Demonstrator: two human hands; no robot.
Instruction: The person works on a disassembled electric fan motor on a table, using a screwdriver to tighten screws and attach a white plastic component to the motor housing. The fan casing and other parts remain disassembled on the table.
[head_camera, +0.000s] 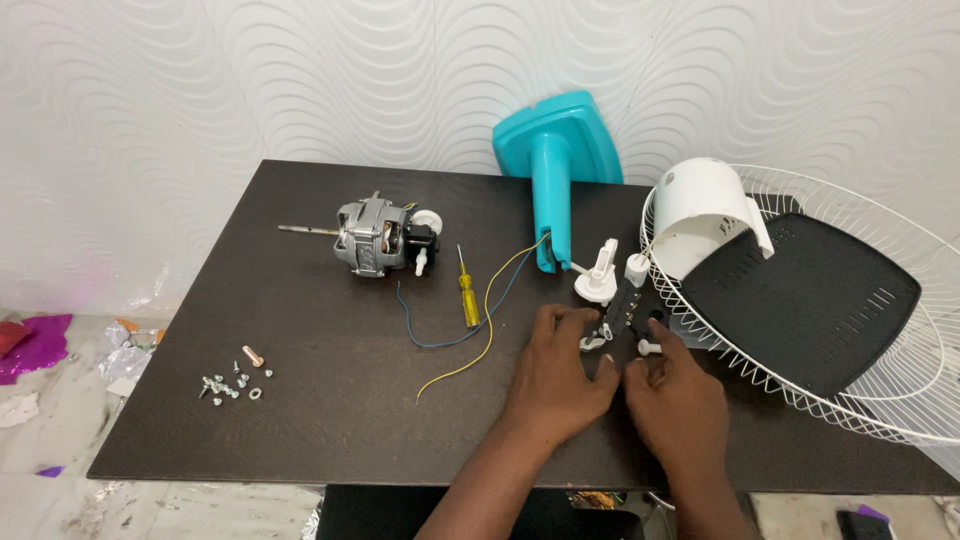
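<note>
Two hands work close together near the middle of the tabletop (330, 400). The left hand (556, 375) lies curled, its grip closed around a small white plastic piece (592, 343) at its fingertips. The right hand (672, 395) sits just beside it, thumb and forefinger pinching a small white knob-like part (648, 348). Just beyond the fingers rests a black switch block (628, 305), with a white round-based plastic post (598, 278) and a white cap (636, 268) standing at its far side.

To the right, a white wire fan grille (880, 400) forms a shallow basket that overhangs the tabletop's edge; in it lie a flat black plastic panel (800, 300) with slotted vents and a rounded white motor cover (705, 215).

Further off, a turquoise plastic stand (555, 160) leans toward the wall, with yellow and blue wires (487, 310) trailing from it in loose curves. A yellow-handled screwdriver (468, 295) lies beside them. At the far left sits a bare metal motor (378, 237) with a thin shaft. Near the left edge is a scatter of small screws and washers (235, 380).

The tabletop is dark brown and matte. Behind it rises a white wall (200, 90) embossed with wavy ridges, and crumpled foil and purple scraps (40, 345) litter the floor at the left.
</note>
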